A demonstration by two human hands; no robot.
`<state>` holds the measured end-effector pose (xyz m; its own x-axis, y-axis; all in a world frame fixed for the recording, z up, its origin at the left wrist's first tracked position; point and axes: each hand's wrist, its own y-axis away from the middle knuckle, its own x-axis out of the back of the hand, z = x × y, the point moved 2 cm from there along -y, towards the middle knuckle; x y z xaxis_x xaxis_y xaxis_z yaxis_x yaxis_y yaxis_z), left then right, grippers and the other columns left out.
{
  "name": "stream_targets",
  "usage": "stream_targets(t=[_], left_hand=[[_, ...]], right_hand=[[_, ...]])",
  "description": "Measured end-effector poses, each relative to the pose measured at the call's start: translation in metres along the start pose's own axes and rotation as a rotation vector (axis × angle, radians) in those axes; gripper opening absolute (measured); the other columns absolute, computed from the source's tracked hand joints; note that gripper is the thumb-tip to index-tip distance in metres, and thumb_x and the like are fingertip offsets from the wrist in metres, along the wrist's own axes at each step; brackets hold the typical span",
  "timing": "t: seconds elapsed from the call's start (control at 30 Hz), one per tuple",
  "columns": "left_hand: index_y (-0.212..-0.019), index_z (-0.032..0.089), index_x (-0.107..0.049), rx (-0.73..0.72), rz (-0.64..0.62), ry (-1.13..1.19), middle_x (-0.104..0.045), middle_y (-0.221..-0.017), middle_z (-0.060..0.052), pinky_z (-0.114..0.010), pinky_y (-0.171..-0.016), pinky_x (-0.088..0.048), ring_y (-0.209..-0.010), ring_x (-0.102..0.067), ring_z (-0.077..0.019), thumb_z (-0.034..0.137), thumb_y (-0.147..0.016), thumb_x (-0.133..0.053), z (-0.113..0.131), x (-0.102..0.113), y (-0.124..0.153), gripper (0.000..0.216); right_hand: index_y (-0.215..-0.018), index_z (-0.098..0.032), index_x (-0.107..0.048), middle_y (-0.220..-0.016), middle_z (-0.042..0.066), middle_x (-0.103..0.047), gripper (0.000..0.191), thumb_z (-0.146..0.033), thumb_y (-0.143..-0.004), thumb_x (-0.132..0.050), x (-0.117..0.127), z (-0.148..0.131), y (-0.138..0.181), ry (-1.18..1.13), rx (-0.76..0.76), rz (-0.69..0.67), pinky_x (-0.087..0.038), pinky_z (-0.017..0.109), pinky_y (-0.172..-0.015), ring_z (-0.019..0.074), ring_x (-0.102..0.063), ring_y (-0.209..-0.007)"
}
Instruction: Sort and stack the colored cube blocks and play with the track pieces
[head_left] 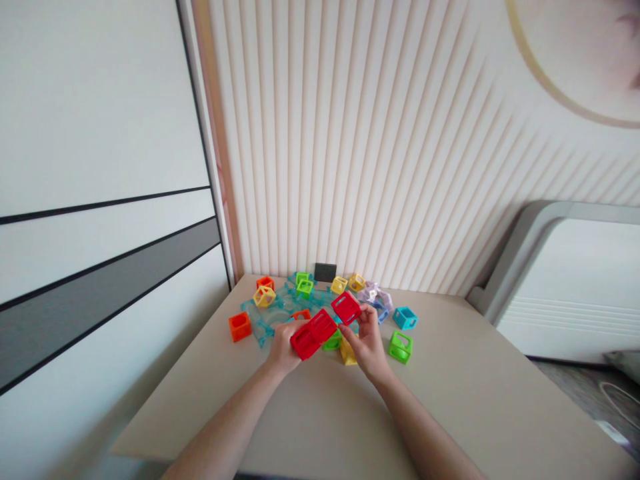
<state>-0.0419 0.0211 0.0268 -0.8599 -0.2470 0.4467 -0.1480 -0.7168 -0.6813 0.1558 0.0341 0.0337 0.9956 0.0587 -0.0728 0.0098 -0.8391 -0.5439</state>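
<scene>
My left hand (285, 348) grips a pair of joined red toy blocks (314, 335), tilted up to the right above the table. In my right hand (369, 341) is a single red cube block (346, 307), held between thumb and fingers. A small gap separates this cube from the joined pair. Beneath and behind my hands lie translucent blue track pieces (257, 327), partly hidden. A yellow block (349, 353) and a green block (331, 343) sit just under the red ones, largely covered.
Around the beige table (320, 413) stand an orange block (241, 327), a yellow block (264, 296), a blue block (405, 318) and a green block (401, 347). Pale purple pieces (373, 293) lie farther back. A dark rectangular object (325, 272) leans near the ribbed wall (320, 133).
</scene>
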Motion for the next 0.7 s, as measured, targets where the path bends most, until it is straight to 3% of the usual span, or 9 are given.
stream_targets(t=[0.4,0.7], left_hand=[[-0.056,0.018,-0.057,0.0,0.005,0.059,-0.061,-0.051,0.002,-0.023,-0.047,-0.04,-0.045,-0.053,-0.0121,0.025,-0.081,-0.064,-0.0055,-0.0049,0.0016,0.026],[-0.057,0.019,-0.057,0.0,-0.012,0.063,-0.059,-0.051,0.002,-0.023,-0.048,-0.04,-0.047,-0.053,-0.0122,0.029,-0.083,-0.066,-0.0062,-0.0053,0.0029,0.03]], right_hand=[[-0.106,-0.033,-0.037,-0.116,0.003,-0.063,0.051,-0.051,-0.078,-0.076,0.0005,-0.0022,-0.0013,-0.141,-0.131,-0.094,-0.06,0.042,-0.084,0.0228,-0.069,-0.097],[-0.104,-0.032,-0.041,-0.104,0.001,-0.062,0.05,-0.052,-0.076,-0.078,0.0021,-0.0068,-0.0041,-0.13,-0.144,-0.138,-0.061,0.04,-0.079,0.0201,-0.067,-0.085]])
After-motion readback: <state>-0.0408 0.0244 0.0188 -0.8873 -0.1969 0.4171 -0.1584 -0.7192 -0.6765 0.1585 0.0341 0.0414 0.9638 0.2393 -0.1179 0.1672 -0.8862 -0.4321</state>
